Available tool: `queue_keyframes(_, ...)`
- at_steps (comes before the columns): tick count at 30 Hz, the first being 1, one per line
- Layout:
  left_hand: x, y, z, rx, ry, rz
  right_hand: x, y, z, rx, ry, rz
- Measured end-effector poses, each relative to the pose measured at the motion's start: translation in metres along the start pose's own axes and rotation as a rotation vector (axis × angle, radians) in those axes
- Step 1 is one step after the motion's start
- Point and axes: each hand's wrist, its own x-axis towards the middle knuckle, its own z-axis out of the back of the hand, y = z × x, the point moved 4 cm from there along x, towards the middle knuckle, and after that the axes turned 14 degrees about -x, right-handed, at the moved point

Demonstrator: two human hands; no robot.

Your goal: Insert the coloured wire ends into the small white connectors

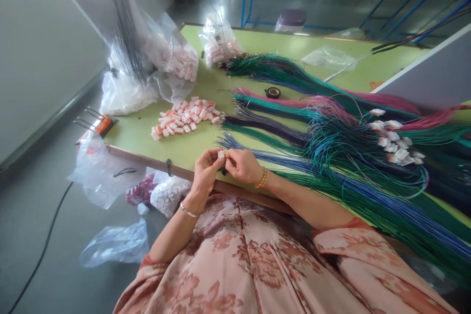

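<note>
Close to the table's front edge, my left hand (pixel 204 171) pinches a small white plastic connector (pixel 221 154) between thumb and fingers. My right hand (pixel 246 166) is closed right beside it, fingertips at the connector's right side; what they grip is too small to make out. A heap of white and orange connectors (pixel 187 117) lies beyond my left hand. Bundles of blue wires (pixel 287 162) and dark purple wires (pixel 268 127) stretch to the right, their tipped ends pointing left. Several white connectors (pixel 399 149) sit attached to a tangle of green wires (pixel 331 132).
Plastic bags of connectors (pixel 180 61) stand at the back left of the green table (pixel 140 132). A roll of black tape (pixel 273 92) lies among the wires. An orange holder with metal prongs (pixel 105 125) is at the left corner. Bags (pixel 169 194) hang below the edge.
</note>
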Motion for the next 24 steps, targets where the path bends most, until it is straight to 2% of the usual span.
queue_keyframes(4, 0.0, 0.0, 0.005, -0.006, -0.006, 0.038, 0.008, -0.014, 0.01, 0.033, 0.08, 0.042)
queue_keyframes(6, 0.003, -0.003, 0.007, -0.026, -0.012, 0.054, 0.018, -0.033, 0.021, 0.037, 0.048, -0.039)
queue_keyframes(8, 0.005, -0.005, 0.007, -0.04, -0.003, 0.066, 0.027, -0.052, 0.03, -0.062, 0.022, -0.156)
queue_keyframes(11, 0.007, -0.006, 0.006, -0.046, 0.022, 0.079, 0.039, -0.068, 0.028, -0.255, 0.11, -0.251)
queue_keyframes(17, 0.005, -0.003, 0.001, -0.031, 0.049, 0.098, 0.046, -0.064, 0.012, -0.432, 0.254, -0.26)
queue_keyframes(20, 0.004, -0.001, 0.001, -0.03, 0.045, 0.105, 0.043, -0.062, 0.013, -0.427, 0.242, -0.226)
queue_keyframes(24, 0.003, 0.0, 0.001, -0.04, 0.048, 0.117, 0.04, -0.063, 0.015, -0.299, 0.178, -0.187)
